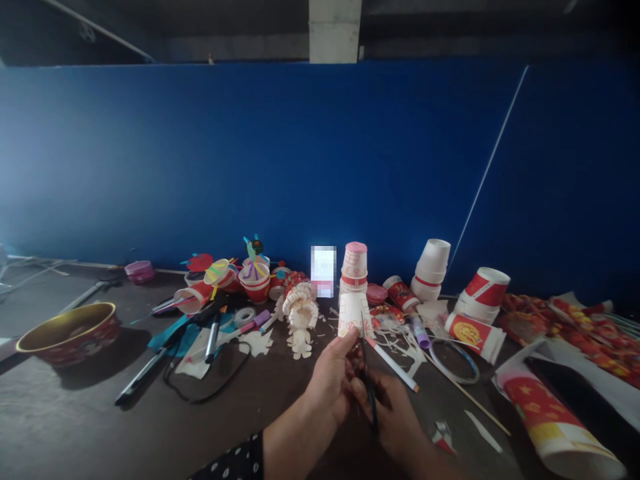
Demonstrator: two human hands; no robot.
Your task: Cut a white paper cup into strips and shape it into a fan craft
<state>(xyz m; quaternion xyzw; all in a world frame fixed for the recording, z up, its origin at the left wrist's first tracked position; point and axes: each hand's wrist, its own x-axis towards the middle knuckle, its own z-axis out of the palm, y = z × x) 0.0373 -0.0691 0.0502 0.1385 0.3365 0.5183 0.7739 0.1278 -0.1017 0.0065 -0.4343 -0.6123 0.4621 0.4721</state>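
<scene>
My left hand is closed, its thumb against the lower edge of a white paper cup marked with pinkish-red drawn lines. My right hand wraps round dark-handled scissors. Their blades point up along the cup's right side; whether they touch its wall I cannot tell. Directly behind stands a stack of cups with a pink top and red drawing. To the left of my hands is a small cut-paper figure with a curled, frilly head. A white marker lies just right of the cup.
A gold-rimmed round container stands at left. Black markers, tape and decorated cups lie nearby. At right are stacked cups, a tape ring, a wooden stick and a red-yellow cup. A blue partition rises behind.
</scene>
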